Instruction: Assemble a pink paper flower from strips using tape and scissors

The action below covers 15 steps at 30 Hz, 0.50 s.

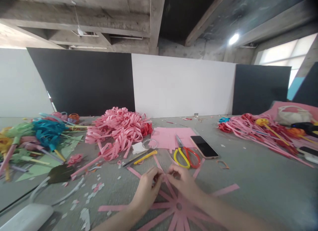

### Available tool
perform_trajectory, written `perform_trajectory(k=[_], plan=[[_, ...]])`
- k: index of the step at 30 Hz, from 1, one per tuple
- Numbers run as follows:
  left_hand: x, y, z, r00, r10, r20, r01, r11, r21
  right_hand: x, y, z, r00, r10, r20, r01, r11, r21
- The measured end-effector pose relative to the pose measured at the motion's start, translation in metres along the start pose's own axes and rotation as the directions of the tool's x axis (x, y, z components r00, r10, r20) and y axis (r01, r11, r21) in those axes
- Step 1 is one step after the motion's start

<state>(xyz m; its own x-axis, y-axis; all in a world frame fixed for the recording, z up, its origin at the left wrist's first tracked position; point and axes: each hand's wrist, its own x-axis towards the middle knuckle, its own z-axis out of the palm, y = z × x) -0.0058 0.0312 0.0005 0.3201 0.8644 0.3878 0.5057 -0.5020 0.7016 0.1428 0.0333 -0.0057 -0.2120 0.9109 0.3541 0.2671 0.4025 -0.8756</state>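
Pink paper strips (179, 206) lie crossed on the grey table like a star, with a small round mark at their centre. Above the far side of this star, my left hand (149, 183) has its fingers closed on a pink strip. My right hand (182, 181) pinches pink paper just beside it, and the two hands' fingertips nearly touch. Just beyond the hands are scissors (186, 157) with one yellow and one red handle, a yellow cutter (145, 157), a dark pen-like tool (134, 159) and a pink paper sheet (161, 135) with strips on it.
A black phone (204, 146) lies right of the scissors. Curled pink paper flowers (119, 130) are heaped left, beside blue ones (49, 130). More pink strips (250, 131) lie far right. A white device (29, 217) sits front left near paper scraps. Black and white panels (184, 87) stand behind.
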Motion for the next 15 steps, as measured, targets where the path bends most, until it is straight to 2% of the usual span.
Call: perform_trajectory(k=[5,7,15], plan=[[-0.0036,0.0004,-0.0017,0.991,0.083,-0.107,-0.074,0.993,0.089,0.0003,0.0053,-0.0006,0.999,-0.002,-0.049,0.0,0.999,-0.035],[-0.0048,-0.0005,-0.0012,0.988,0.128,-0.091,-0.118,0.987,0.109,0.0001,0.0065,-0.0009,0.998,-0.012,-0.056,0.01,0.999,-0.041],[-0.0042,-0.0049,0.0004,0.997,0.052,-0.049,-0.049,0.997,0.061,-0.0011,0.0044,0.001,0.998,-0.061,-0.006,0.061,0.995,-0.073]])
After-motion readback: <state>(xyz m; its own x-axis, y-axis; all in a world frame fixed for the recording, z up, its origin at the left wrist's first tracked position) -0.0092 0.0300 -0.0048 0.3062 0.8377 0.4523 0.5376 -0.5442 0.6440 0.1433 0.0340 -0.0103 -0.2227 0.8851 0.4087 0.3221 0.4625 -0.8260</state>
